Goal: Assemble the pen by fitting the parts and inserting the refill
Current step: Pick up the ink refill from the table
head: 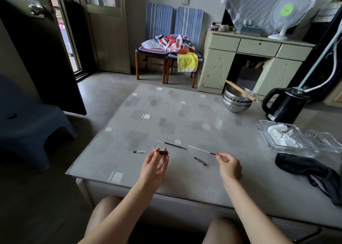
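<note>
My left hand [154,165] is raised just above the table [166,114] and pinches a clear pen barrel with a black grip section [163,152] between thumb and fingers. My right hand [229,165] holds the dark tip end of a thin refill [199,149], whose pale tube stretches up and left. A second refill [173,144] lies on the table beyond my hands. A small black pen part with a clip [200,161] lies between my hands. A short black-and-white cap piece [139,152] rests left of my left hand.
Stacked steel bowls with chopsticks [236,100] and a black kettle [285,105] stand at the far right of the table. A glass dish with tissue [285,138] and a dark cloth [311,171] lie at right. Two chairs [166,55] stand beyond.
</note>
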